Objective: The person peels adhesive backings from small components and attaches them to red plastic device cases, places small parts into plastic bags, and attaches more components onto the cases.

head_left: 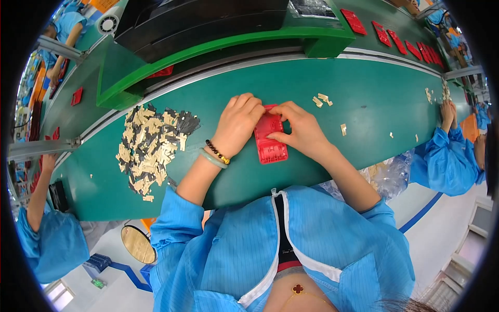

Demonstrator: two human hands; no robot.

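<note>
A red plastic shell [271, 146], rectangular with moulded ribs at its near end, lies on the green bench in front of me. My left hand [238, 122] is at its far left edge, fingers bunched together and curled over that corner; the fingertips are partly hidden. From the other side, my right hand [304, 130] grips the shell, with the index finger at the far edge and the thumb on its inner face. Any small piece under the fingers is out of sight. Left of my left hand spreads a pile of small cream and black strips [150, 148].
A few loose cream pieces [323, 99] lie right of my hands. Beyond the metal rail, a green stand [234, 39] carries a black box; red shells [396, 41] line the belt. Co-workers' arms [447, 117] are at both sides. A clear plastic bag [392, 174] sits at the near edge.
</note>
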